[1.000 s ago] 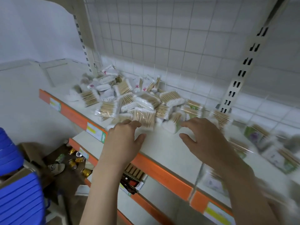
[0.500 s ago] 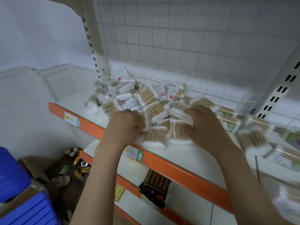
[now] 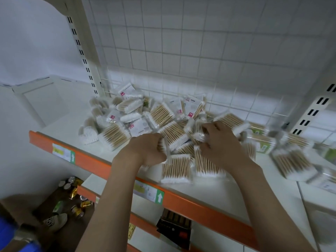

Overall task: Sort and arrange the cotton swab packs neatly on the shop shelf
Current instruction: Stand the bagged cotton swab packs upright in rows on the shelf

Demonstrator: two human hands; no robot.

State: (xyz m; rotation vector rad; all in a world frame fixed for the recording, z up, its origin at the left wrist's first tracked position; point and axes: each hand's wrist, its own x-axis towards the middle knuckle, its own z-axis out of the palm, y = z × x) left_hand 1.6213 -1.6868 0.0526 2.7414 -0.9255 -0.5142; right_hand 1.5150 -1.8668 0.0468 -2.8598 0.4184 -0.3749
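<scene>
Both hands, left hand [image 3: 145,150] and right hand [image 3: 221,142], curl fingers around cotton swab packs [image 3: 175,168] at the pile's six o'clock edge (light, slippery film, best gripped across the flat sides).

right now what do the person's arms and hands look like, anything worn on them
Both forearms are bare as far as the frame shows: no sleeves, gloves or watch. The left hand and right hand show no rings or markings that I can make out, though motion blur hides fine detail.
</scene>
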